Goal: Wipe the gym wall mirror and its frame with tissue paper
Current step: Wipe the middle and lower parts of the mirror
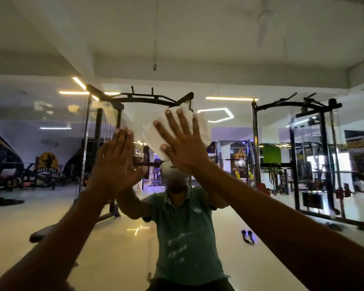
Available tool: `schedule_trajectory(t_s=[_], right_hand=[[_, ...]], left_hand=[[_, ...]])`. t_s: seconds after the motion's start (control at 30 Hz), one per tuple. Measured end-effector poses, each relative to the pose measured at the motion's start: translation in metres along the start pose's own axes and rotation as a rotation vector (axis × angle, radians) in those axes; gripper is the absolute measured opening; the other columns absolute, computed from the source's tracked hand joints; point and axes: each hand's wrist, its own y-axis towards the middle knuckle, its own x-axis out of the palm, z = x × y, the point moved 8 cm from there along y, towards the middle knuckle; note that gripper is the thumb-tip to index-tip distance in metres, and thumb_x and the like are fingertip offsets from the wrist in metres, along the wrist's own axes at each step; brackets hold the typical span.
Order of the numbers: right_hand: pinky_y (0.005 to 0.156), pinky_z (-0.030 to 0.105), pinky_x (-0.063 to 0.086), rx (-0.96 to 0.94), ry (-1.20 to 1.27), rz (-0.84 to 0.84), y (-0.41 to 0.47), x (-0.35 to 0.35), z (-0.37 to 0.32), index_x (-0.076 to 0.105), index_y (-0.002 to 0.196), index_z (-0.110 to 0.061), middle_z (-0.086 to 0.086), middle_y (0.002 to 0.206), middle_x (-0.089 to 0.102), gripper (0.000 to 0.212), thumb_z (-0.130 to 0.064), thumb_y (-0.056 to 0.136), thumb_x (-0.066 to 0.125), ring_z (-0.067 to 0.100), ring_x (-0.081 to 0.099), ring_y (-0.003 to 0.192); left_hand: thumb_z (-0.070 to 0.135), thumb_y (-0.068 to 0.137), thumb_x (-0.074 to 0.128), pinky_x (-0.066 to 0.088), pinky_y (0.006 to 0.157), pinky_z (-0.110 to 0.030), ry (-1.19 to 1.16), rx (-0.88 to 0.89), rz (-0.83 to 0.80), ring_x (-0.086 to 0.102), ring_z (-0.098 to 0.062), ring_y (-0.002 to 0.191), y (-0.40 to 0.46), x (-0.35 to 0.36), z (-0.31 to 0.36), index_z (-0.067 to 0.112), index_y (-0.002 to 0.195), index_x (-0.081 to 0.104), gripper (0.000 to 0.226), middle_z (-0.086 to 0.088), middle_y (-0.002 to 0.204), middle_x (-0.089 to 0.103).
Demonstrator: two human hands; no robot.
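Against the gym wall mirror (240, 196), high at centre, I press one folded wad of tissue paper (200, 127) flat under my right hand (183, 143), fingers straight and spread, likely so the whole sheet bears on the glass as it wipes. My left hand (114, 160) lies flat on the mirror just to the left, fingers straight, holding nothing, probably as a brace. Two hands, one tissue. Two power racks (315, 156) show in the reflection; no frame is visible.
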Motion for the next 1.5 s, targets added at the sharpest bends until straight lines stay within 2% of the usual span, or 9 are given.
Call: schedule_trajectory(t_s=[0.13,0.37,0.53,0.7,0.83,1.0,1.13,1.33,1.5], right_hand=[[0.125,0.068,-0.001,-0.017,0.051,-0.013,-0.074,-0.002,0.049,0.013,0.168,-0.026,0.011,0.176,0.0,0.067,-0.053,0.107,0.024,0.037,-0.006,0.161],[0.124,0.07,0.0,0.362,0.053,-0.081,-0.183,-0.014,0.198,0.001,0.168,-0.027,0.006,0.175,-0.013,0.078,-0.063,0.102,0.019,0.033,-0.013,0.161],[0.122,0.074,0.004,0.686,0.053,0.023,-0.178,-0.011,0.195,-0.001,0.168,-0.025,0.013,0.175,-0.011,0.075,-0.055,0.106,0.028,0.041,-0.011,0.16],[0.123,0.071,-0.006,0.257,0.042,-0.007,-0.142,-0.001,0.131,0.006,0.168,-0.023,0.013,0.174,-0.012,0.073,-0.056,0.106,0.024,0.04,-0.015,0.16],[0.125,0.067,-0.006,0.12,0.055,-0.027,-0.143,-0.011,0.169,0.006,0.168,-0.028,0.006,0.176,-0.01,0.072,-0.058,0.104,0.023,0.032,-0.016,0.161],[0.124,0.07,0.0,0.607,0.078,0.011,-0.208,-0.029,0.31,-0.002,0.168,-0.032,0.004,0.175,-0.013,0.074,-0.062,0.103,0.018,0.033,-0.014,0.16],[0.12,0.076,0.009,0.898,0.087,0.038,-0.204,-0.026,0.301,0.003,0.168,-0.024,0.016,0.174,-0.006,0.081,-0.067,0.1,0.007,0.045,-0.005,0.159],[0.122,0.071,-0.012,0.372,0.047,0.019,-0.126,-0.014,0.206,0.002,0.168,-0.024,0.015,0.174,-0.013,0.076,-0.06,0.104,0.023,0.042,-0.015,0.159],[0.124,0.068,-0.007,0.138,0.032,-0.038,-0.111,-0.025,0.234,0.006,0.168,-0.029,0.009,0.176,-0.007,0.07,-0.056,0.105,0.021,0.036,-0.012,0.161]], left_hand=[[0.084,0.081,0.02,-0.005,0.127,-0.049,0.023,-0.067,-0.064,-0.017,-0.029,0.158,0.001,-0.004,0.009,0.011,0.163,-0.012,0.114,-0.012,0.171,-0.02],[0.069,0.095,0.032,-0.017,0.123,-0.04,-0.048,0.069,0.017,-0.023,-0.029,0.156,0.039,-0.003,0.15,0.012,0.163,-0.013,0.1,-0.013,0.169,-0.026],[0.071,0.095,0.023,-0.006,0.128,-0.051,-0.105,0.135,-0.007,-0.021,-0.026,0.157,0.049,0.023,0.209,0.018,0.161,-0.016,0.093,-0.009,0.169,-0.023],[0.072,0.093,0.03,-0.006,0.128,-0.045,-0.081,0.179,0.084,-0.012,-0.023,0.159,0.048,0.033,0.199,0.019,0.164,-0.005,0.095,-0.007,0.173,-0.01],[0.072,0.092,0.028,0.001,0.129,-0.05,-0.055,0.147,0.089,-0.012,-0.024,0.159,0.048,0.032,0.202,0.018,0.165,-0.004,0.096,-0.007,0.173,-0.011],[0.067,0.09,0.035,-0.001,0.127,-0.049,0.023,0.071,0.112,-0.006,-0.031,0.159,0.048,0.028,0.208,0.013,0.163,-0.005,0.1,-0.015,0.172,-0.007],[0.067,0.095,0.024,-0.002,0.127,-0.05,-0.024,0.039,0.12,-0.007,-0.035,0.159,0.066,0.028,0.233,0.006,0.164,-0.003,0.096,-0.019,0.171,-0.01],[0.073,0.096,0.017,0.001,0.128,-0.056,-0.021,0.052,0.142,-0.01,-0.032,0.159,0.065,0.037,0.239,0.01,0.165,-0.004,0.096,-0.015,0.172,-0.013],[0.074,0.095,0.016,0.002,0.128,-0.054,-0.055,0.052,0.175,-0.009,-0.029,0.16,0.064,0.033,0.24,0.011,0.165,0.0,0.096,-0.013,0.173,-0.01]])
